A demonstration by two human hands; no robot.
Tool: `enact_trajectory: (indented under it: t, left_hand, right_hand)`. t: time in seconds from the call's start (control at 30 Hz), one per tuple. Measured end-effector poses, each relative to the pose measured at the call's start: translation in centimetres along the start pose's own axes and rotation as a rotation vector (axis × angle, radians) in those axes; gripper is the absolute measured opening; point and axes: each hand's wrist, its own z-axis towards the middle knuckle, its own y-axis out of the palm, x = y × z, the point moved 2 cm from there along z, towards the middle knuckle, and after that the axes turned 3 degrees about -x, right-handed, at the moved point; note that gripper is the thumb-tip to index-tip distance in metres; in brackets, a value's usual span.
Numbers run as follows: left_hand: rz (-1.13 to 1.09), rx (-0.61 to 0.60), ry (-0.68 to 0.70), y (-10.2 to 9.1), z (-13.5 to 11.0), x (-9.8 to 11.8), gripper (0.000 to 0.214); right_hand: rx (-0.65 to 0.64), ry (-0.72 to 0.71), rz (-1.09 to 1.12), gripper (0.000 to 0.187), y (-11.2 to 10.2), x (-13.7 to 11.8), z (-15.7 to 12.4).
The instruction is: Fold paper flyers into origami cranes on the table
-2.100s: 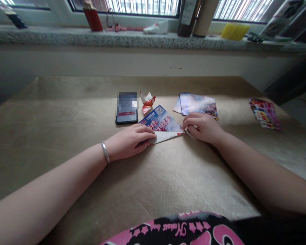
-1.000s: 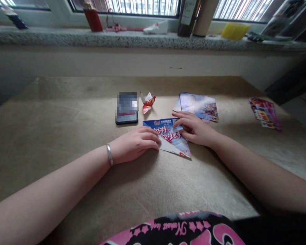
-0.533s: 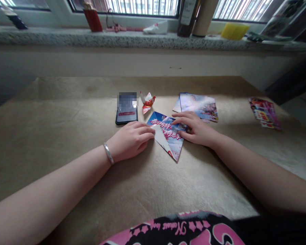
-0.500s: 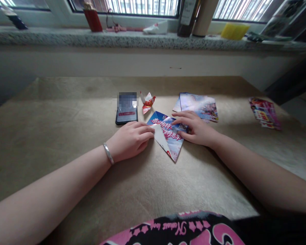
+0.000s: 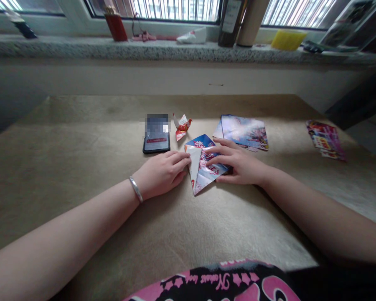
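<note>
Paper lies mid-table: a partly folded glossy leaflet (image 5: 203, 169) on the tan table (image 5: 81, 146), just nearer than and to the right of the phone (image 5: 156, 136). The left hand (image 5: 163, 173) lies palm down, fingers loosely curled, its tips pressing the leaflet's white left edge. The right hand (image 5: 238, 165) is spread flat over the leaflet's right side (pressing, not gripping). A small folded paper figure (image 5: 182, 125) sits beyond, with a leaflet stack (image 5: 246, 131) to its right.
</note>
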Motion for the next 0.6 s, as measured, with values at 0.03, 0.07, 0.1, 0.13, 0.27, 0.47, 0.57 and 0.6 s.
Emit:
enact_trajectory:
  t: [0.03, 0.07, 0.1, 0.13, 0.27, 0.47, 0.57, 0.6]
  left_hand:
    - [-0.009, -0.004, 0.002, -0.1, 0.0, 0.0, 0.031]
    - [-0.019, -0.009, 0.008, -0.1, 0.0, 0.1, 0.031]
    - [-0.030, -0.016, 0.017, -0.2, 0.0, 0.2, 0.030]
    - [-0.039, -0.024, 0.031, -0.3, 0.0, 0.3, 0.030]
    - [-0.083, -0.070, 0.094, -0.5, 0.1, 0.6, 0.031]
    - [-0.151, -0.121, 0.074, -0.4, 0.2, 0.6, 0.036]
    - [-0.157, -0.142, 0.059, -0.4, 0.1, 0.4, 0.040]
    - [-0.156, -0.150, 0.055, -0.4, 0.1, 0.4, 0.041]
  right_hand:
    - [0.014, 0.000, -0.006, 0.038, 0.1, -0.1, 0.1]
    - [0.028, 0.001, -0.011, 0.037, 0.1, -0.2, 0.1]
    - [0.039, 0.006, -0.016, 0.036, 0.1, -0.4, 0.2]
    - [0.050, 0.012, -0.023, 0.036, 0.2, -0.5, 0.3]
    - [0.061, 0.034, -0.057, 0.034, 0.4, -1.2, 0.6]
    - [0.038, 0.016, -0.053, 0.034, 0.2, -1.2, 0.5]
    - [0.012, -0.036, -0.073, 0.031, -0.1, -0.9, 0.3]
    - [0.010, -0.050, -0.081, 0.031, -0.3, -0.7, 0.2]
